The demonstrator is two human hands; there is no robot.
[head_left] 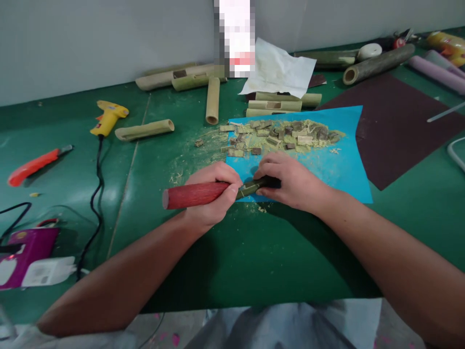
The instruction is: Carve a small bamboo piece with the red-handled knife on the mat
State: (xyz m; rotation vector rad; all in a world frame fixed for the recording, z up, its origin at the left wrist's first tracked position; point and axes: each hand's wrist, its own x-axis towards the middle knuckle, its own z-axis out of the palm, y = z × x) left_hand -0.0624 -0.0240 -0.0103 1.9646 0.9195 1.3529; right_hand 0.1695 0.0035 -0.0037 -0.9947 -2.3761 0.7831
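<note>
My left hand [214, 194] is closed around a tool with a thick red handle [194, 195], whose end points left. The tool's tip meets a dark green bamboo piece [249, 189] at the lower left edge of a blue sheet [312, 179]. My right hand [279, 177] grips the right part of that bamboo piece, fingers wrapped over it. Beyond my hands, bamboo chips [305, 140] and pale shavings lie heaped on the sheet and spill off its left side.
On the green table [254, 261] are a yellow glue gun [109, 116], an orange cutter [34, 167] and a purple box [34, 247] at left. Bamboo tubes [212, 102] and white paper [279, 70] lie behind. Brown sandpaper [395, 126] sits right.
</note>
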